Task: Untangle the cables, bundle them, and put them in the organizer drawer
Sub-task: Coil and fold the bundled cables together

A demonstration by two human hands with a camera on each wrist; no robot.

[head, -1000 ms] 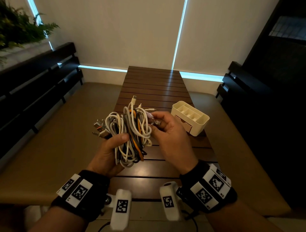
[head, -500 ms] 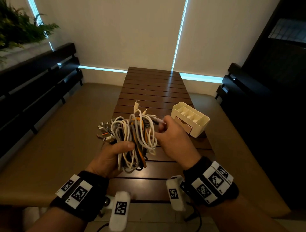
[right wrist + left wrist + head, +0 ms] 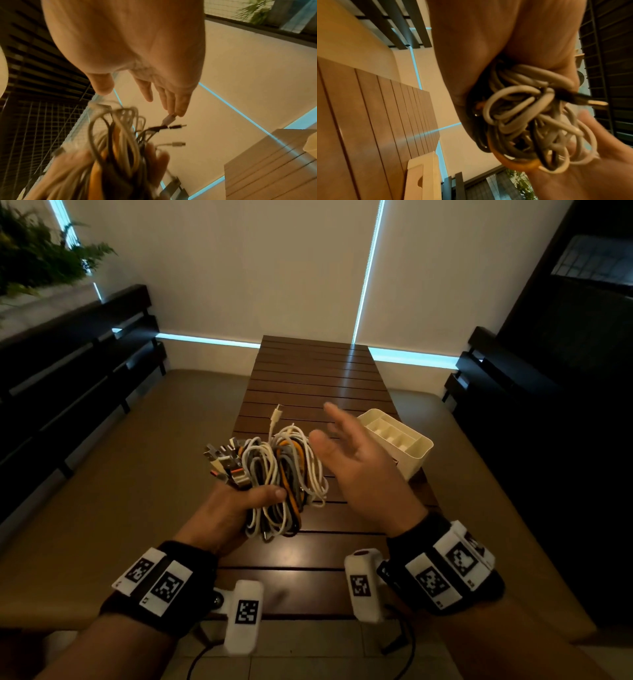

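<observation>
The plug pinched a second ago is released: the right hand (image 3: 356, 463) is now spread, fingers apart, just beside the cables (image 3: 281, 474). One tangled wad is clamped in the left hand (image 3: 233, 508) above the desk (image 3: 308, 546). Untangling seems barely begun; one loose end must next be singled out. Farther off, one organizer (image 3: 414, 453) is seen.

cables (image 3: 277, 474) above table (image 3: 308, 378), organizer (image 3: 397, 440) right (on table)
</observation>
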